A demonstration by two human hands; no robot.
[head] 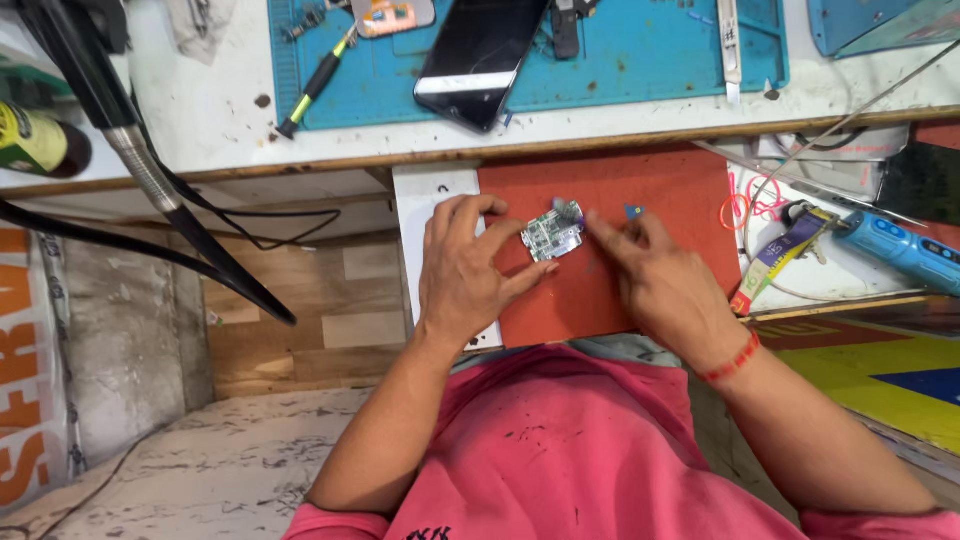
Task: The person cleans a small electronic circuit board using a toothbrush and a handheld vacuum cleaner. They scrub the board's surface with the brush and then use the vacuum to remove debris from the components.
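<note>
- The small green circuit board (552, 237) is pinched at its left edge by the left hand (467, 272), fingers closed on it.
- The board's right end is touched by the right hand (665, 285), forefinger extended, nothing gripped.
- The board is held between both hands, just above the red mat (650, 185).

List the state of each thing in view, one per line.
Circuit board: pinched in left hand, held over red mat.
Right hand: fingertip touching the board's edge.
Phone: screen dark, lying on blue mat.
Screwdriver: lying flat, untouched.
</note>
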